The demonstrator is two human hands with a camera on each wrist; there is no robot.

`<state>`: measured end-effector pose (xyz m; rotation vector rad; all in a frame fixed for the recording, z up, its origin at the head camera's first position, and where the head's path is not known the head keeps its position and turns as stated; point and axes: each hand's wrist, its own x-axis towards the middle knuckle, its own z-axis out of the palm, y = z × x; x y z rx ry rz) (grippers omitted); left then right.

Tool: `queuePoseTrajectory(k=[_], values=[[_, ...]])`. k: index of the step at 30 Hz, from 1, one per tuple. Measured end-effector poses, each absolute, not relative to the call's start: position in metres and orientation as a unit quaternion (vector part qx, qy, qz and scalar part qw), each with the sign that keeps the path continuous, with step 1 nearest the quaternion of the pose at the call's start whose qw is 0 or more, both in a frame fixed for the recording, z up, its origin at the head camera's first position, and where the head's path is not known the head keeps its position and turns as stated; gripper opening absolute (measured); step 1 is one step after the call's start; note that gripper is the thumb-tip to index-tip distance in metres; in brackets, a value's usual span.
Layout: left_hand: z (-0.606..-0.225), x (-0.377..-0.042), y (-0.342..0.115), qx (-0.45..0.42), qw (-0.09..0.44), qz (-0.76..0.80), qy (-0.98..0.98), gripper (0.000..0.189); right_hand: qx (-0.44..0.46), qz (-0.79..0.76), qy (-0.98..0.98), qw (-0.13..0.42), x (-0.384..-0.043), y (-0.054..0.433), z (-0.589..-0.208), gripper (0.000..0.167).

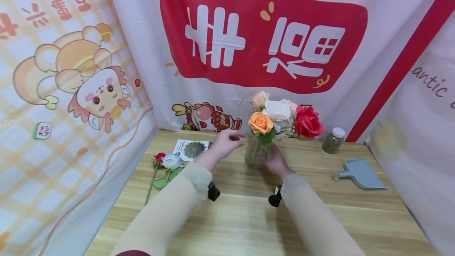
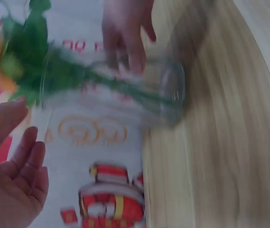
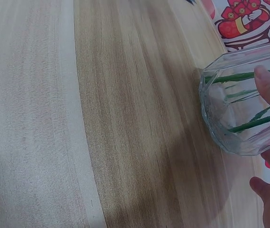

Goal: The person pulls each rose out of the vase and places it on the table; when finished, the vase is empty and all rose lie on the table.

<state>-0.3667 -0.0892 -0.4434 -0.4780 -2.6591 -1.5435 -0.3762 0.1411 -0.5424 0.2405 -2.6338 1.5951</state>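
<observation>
A clear faceted glass vase [image 1: 251,152] stands on the wooden table near the back, green stems inside it. Out of its mouth rise an orange rose [image 1: 261,123], a white rose [image 1: 277,110], a red rose [image 1: 308,122] and paler peach blooms. My right hand [image 1: 277,162] holds the vase low on its right side; in the right wrist view the thumb [image 3: 266,84] lies along the glass. To the left of the vase, apart from it, hovers my left hand [image 1: 226,144]. Its fingers are loosely bent with nothing between them, as the left wrist view shows.
On the table's left lie a small red rose [image 1: 160,157] and a white rose [image 1: 172,161] with leaves. Behind them is a printed card [image 1: 192,149]. A lidded jar [image 1: 333,141] and a grey-blue dustpan [image 1: 362,174] sit on the right. Printed cloth [image 1: 142,50] hangs behind.
</observation>
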Motion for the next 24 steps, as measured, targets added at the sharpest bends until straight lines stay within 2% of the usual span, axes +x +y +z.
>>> queuePoseTrajectory(k=[3,8,11,16,20,24], values=[[-0.440,-0.372,-0.066,-0.165,-0.004,-0.518,-0.839,0.031,0.080,0.515,-0.853,0.024,-0.377,0.141,-0.542,0.081],[-0.440,-0.379,-0.038,-0.144,0.000,-0.556,-0.819,0.028,0.087,0.529,-0.844,0.019,-0.378,0.142,-0.541,0.081],[-0.444,-0.380,-0.026,-0.131,0.022,-0.552,-0.823,0.020,0.092,0.535,-0.840,0.014,-0.378,0.143,-0.542,0.082],[-0.446,-0.379,-0.017,-0.131,0.090,-0.504,-0.849,0.008,0.082,0.531,-0.843,0.011,-0.378,0.144,-0.544,0.085],[-0.439,-0.378,-0.018,-0.137,0.132,-0.508,-0.840,0.009,0.069,0.520,-0.851,0.008,-0.378,0.143,-0.546,0.087],[-0.427,-0.378,-0.021,-0.129,0.144,-0.534,-0.823,0.015,0.046,0.506,-0.861,-0.004,-0.377,0.144,-0.546,0.091]])
